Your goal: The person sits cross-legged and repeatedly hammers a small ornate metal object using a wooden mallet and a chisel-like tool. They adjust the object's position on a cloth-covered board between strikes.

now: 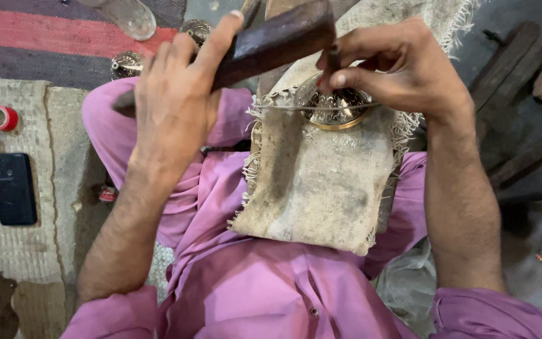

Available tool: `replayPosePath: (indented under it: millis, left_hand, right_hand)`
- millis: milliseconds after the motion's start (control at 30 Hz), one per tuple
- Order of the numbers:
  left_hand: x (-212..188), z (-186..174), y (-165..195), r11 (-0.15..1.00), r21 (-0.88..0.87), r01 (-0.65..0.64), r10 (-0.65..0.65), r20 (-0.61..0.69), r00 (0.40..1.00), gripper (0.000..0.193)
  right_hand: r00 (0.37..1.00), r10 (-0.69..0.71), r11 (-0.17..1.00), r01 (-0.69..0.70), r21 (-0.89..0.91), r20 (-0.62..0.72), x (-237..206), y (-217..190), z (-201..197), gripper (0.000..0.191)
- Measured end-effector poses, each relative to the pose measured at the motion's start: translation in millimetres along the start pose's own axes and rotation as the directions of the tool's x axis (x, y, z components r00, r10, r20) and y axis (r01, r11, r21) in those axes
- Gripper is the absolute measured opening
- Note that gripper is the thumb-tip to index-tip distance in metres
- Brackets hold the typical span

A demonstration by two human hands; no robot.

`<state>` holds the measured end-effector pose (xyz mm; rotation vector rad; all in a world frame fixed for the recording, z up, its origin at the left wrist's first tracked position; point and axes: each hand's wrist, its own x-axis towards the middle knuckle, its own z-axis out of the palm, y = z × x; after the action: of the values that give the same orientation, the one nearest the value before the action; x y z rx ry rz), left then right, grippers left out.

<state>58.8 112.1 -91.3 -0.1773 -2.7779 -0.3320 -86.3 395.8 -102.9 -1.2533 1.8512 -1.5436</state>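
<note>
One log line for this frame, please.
left hand: grips mallet, raised | right hand: pinches punch on brass piece | piece rests on cloth

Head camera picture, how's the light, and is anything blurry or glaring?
Head view: soft even daylight, no harsh glare; the left hand and wooden mallet are slightly motion-blurred; the right hand, brass piece and burlap pad are sharp; right edge shadowed.

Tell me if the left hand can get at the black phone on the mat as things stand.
Probably not right away: the left hand is closed around a wooden mallet. The black phone lies uncovered on the mat, nothing blocking it.
</note>
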Motion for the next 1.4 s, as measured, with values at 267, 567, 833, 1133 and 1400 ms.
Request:
replayPosePath:
  millis: [267, 567, 833, 1133, 1400]
  left_hand:
    - [-7, 13, -10, 0.857, -0.515, -0.028, -0.011, -0.072, 0.997, 0.068]
    - [14, 4, 0, 0.842, -0.457, 0.287, -0.253, 0.135, 0.958, 0.057]
    - [15, -6, 1, 0.976, -0.185, -0.111, 0.104, -0.047, 0.993, 0.064]
    - [19, -3, -2, 0.929, -0.363, -0.074, 0.063, -0.044, 0.997, 0.065]
    - [26, -2, -4, 0.923, -0.359, -0.141, 0.126, -0.065, 0.99, 0.065]
  right_hand:
    - [0.988, 0.029, 0.999, -0.025, 0.03, -0.15, -4, 9, 10, 0.02]
    - [0.996, -0.049, 0.998, 0.046, -0.044, -0.068, -9, 22, 2, 0.018]
    - [0.996, -0.045, 0.997, 0.04, -0.06, -0.081, -9, 24, 1, 0.022]
    - [0.994, 0.001, 1.0, 0.0, 0.011, -0.106, -7, 20, 3, 0.019]
    - [0.993, 0.017, 1.0, -0.017, 0.003, -0.113, -5, 20, 1, 0.019]
